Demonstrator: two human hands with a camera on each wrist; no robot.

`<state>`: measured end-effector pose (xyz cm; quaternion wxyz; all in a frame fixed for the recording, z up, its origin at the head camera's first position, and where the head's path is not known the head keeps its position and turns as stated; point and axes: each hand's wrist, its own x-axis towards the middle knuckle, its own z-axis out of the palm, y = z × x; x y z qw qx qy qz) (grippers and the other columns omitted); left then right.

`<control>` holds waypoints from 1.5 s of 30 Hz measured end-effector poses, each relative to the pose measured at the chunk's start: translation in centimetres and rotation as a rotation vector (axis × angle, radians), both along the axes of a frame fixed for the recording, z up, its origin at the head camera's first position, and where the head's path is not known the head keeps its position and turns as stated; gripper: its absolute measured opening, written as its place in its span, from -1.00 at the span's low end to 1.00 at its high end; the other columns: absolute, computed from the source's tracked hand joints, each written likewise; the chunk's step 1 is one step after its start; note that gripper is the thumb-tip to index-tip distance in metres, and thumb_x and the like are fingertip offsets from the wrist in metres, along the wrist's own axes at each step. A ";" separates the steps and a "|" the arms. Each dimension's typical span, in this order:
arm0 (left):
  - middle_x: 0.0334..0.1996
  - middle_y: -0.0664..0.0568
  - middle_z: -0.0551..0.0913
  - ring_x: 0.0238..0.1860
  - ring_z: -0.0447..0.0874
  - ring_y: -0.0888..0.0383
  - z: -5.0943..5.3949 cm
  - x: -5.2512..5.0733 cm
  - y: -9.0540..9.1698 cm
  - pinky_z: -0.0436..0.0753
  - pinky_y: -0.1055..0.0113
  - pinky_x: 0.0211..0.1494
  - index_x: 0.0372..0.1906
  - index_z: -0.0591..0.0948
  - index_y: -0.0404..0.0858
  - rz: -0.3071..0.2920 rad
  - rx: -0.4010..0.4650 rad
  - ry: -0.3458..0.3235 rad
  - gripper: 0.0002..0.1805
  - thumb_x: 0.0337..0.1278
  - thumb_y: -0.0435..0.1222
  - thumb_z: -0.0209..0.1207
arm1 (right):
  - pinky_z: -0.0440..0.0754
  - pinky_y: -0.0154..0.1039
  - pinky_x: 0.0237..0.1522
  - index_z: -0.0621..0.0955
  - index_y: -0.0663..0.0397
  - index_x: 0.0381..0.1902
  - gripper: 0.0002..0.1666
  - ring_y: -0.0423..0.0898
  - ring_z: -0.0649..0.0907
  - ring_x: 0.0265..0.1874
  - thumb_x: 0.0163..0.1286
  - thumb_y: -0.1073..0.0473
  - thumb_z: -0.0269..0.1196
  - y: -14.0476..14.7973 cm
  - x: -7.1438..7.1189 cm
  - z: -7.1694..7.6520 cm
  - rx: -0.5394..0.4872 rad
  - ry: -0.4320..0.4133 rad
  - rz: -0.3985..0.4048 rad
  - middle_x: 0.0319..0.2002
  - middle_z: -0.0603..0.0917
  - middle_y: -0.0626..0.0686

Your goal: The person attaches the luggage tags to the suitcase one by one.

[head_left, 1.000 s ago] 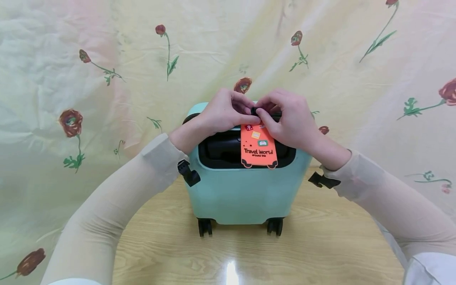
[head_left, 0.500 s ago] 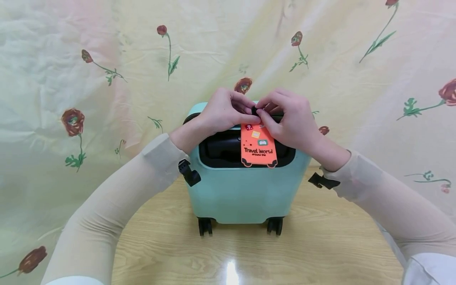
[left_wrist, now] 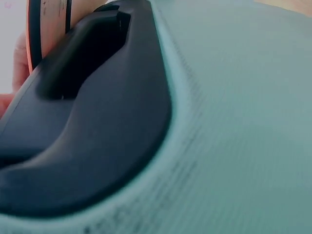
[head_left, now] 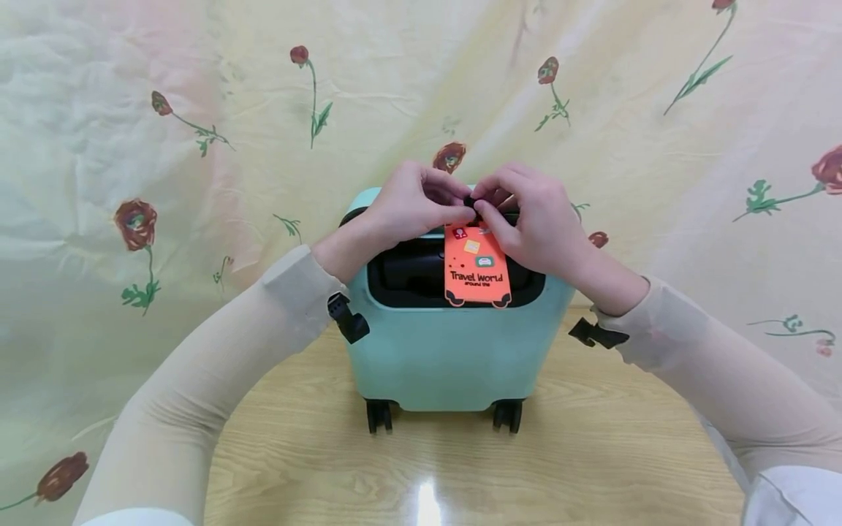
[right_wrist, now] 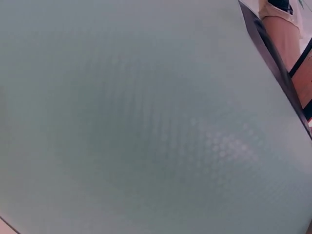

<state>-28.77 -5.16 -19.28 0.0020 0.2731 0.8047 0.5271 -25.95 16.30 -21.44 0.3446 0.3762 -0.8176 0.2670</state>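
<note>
A mint-green suitcase (head_left: 447, 358) stands upright in the middle of the head view. An orange luggage tag (head_left: 477, 274) printed "Travel World" hangs over its black handle recess (head_left: 411, 274). Above the tag, both hands pinch the tag's small black strap (head_left: 469, 202): my left hand (head_left: 417, 204) from the left, my right hand (head_left: 534, 215) from the right. Fingers hide most of the strap. The left wrist view catches the tag (left_wrist: 51, 24) edge-on beside the black handle (left_wrist: 122, 102). Mostly the suitcase shell (right_wrist: 146, 122) fills the right wrist view.
Black caster wheels (head_left: 378, 415) carry the suitcase on a wood-grain surface (head_left: 454, 467). Behind it hangs a cream cloth (head_left: 395, 88) printed with red flowers. Each sleeve has a black wrist mount, one of them on the left sleeve (head_left: 349, 319).
Both hands stay at the strap with only small finger shifts. The left thumb has drawn slightly left and up, showing a bit more of the tag's top.
</note>
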 end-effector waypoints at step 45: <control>-0.06 -0.09 0.87 -0.05 0.86 0.17 -0.1 -0.3 0.2 0.76 0.31 0.12 0.03 0.81 -0.27 -0.137 -0.009 0.083 -0.76 0.32 -0.31 0.43 | 0.66 -0.42 -0.23 0.73 0.02 -0.06 -0.87 -0.23 0.66 -0.40 0.60 0.19 0.24 0.4 -2.6 3.5 -0.317 -0.911 0.076 -0.38 0.79 -0.20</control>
